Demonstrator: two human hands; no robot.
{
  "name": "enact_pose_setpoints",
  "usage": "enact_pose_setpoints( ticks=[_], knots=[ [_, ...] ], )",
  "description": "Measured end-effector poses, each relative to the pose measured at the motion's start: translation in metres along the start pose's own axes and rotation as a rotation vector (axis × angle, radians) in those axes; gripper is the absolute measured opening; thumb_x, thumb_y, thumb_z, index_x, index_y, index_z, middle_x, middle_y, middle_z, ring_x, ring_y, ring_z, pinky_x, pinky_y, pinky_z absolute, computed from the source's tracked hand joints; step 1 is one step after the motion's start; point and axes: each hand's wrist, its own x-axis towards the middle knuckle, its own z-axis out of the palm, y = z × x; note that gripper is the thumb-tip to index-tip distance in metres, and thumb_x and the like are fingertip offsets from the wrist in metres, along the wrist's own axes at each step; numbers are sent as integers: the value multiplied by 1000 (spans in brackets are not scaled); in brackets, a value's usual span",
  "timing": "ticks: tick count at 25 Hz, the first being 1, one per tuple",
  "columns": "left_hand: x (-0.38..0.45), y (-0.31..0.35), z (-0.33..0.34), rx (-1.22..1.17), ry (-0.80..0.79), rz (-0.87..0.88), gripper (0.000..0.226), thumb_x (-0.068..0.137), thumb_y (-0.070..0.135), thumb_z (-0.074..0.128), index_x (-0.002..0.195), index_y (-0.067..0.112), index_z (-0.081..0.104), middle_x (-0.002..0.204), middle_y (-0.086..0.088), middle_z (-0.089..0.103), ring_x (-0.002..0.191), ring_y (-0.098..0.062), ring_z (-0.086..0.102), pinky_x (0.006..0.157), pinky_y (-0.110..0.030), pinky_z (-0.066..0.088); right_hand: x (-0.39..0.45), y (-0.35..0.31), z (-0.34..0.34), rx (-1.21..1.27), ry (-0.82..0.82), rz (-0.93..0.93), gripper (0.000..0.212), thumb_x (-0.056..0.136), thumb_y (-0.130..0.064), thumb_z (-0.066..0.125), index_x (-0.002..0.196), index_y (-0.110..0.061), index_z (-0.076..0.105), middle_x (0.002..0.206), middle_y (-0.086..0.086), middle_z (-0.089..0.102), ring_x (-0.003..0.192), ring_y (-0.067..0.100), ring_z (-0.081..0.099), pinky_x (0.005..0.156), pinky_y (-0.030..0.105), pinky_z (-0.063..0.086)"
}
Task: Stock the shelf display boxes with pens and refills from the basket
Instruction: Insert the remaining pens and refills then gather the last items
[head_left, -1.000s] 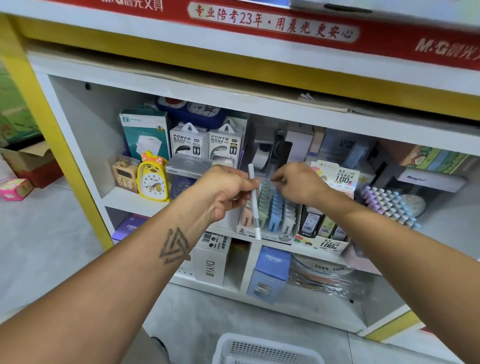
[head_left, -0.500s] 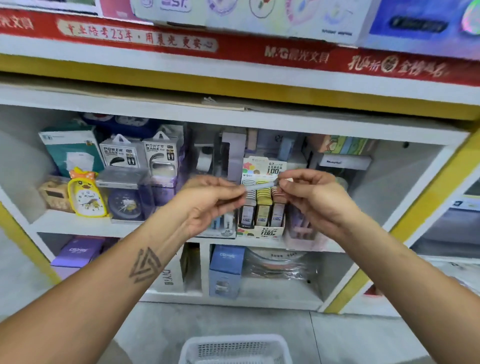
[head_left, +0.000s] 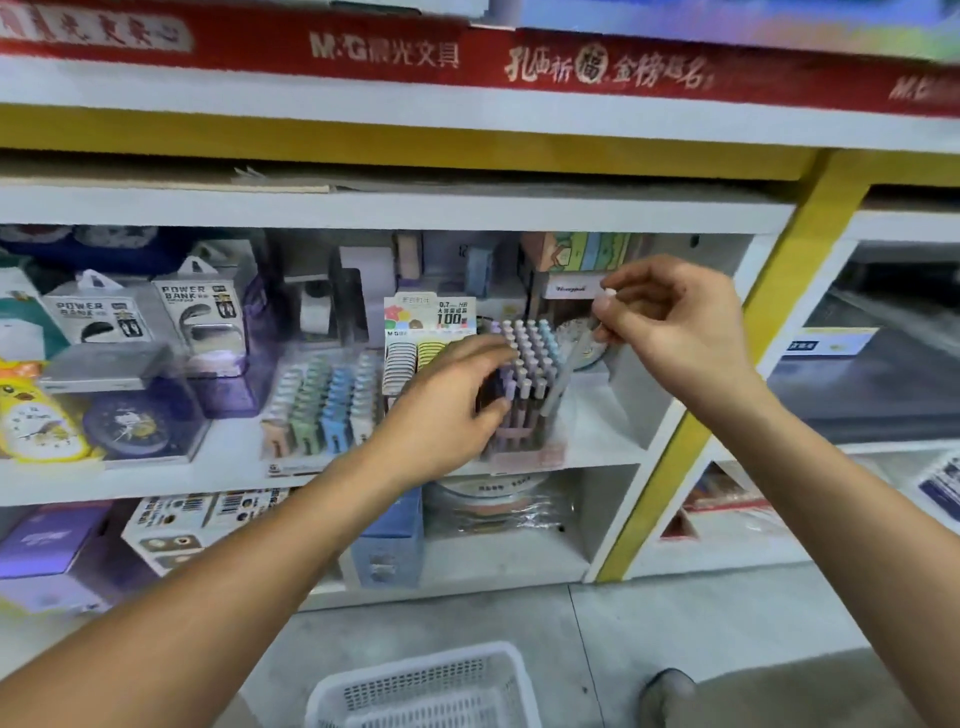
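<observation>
Right hand (head_left: 675, 332) pinches a pen (head_left: 569, 366) beside the pen display box (head_left: 524, 384); left hand (head_left: 447, 410) touches it.

Single head view, close, facing shelf (head_left: 363, 483) front-on, tilted slightly down

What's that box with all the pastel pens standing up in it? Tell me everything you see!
The pen display box stands on the white shelf, right of the refill box. It looks like pinkish cardboard and holds rows of upright pens with purple, white and blue caps. The left hand rests against its left side, fingers reaching over the caps. The right hand pinches a pale pen slanting down at its right edge.
</observation>
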Motion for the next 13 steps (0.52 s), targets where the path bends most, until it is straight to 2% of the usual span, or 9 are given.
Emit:
enact_pose_setpoints(
  ticks=[3, 5, 9, 13],
  knots=[
    [7, 1, 18, 100, -68, 125, 61, 93, 23, 60, 150, 17, 37, 159, 2, 29, 147, -13, 20, 118, -18, 9, -10, 13, -5, -281, -10, -171, 15, 88, -14, 74, 96, -24, 67, 76, -10, 69, 72, 6, 71, 68, 18, 56],
    [9, 2, 28, 172, -115, 166, 65, 94, 27, 57, 153, 18, 29, 162, -1, 21, 149, -14, 13, 119, -21, 2, -23, 24, 2, -380, -90, -181, 15, 89, -14, 73, 101, -19, 66, 77, -12, 69, 73, 1, 69, 70, 16, 55],
    [12, 1, 37, 246, -166, 203, 68, 95, 29, 54, 154, 15, 24, 163, -5, 18, 150, -17, 11, 118, -21, -2, -37, 39, 14, -456, -202, -220, 14, 88, -12, 74, 98, -9, 64, 78, 0, 73, 73, 11, 69, 72, 29, 56],
    [13, 3, 40, 235, -155, 197, 64, 96, 27, 52, 153, 14, 27, 162, -4, 21, 149, -15, 13, 114, -14, -5, -42, 42, 19, -451, -244, -227, 9, 87, -10, 73, 88, -9, 65, 74, 0, 72, 70, 16, 68, 69, 37, 55]
  ],
)
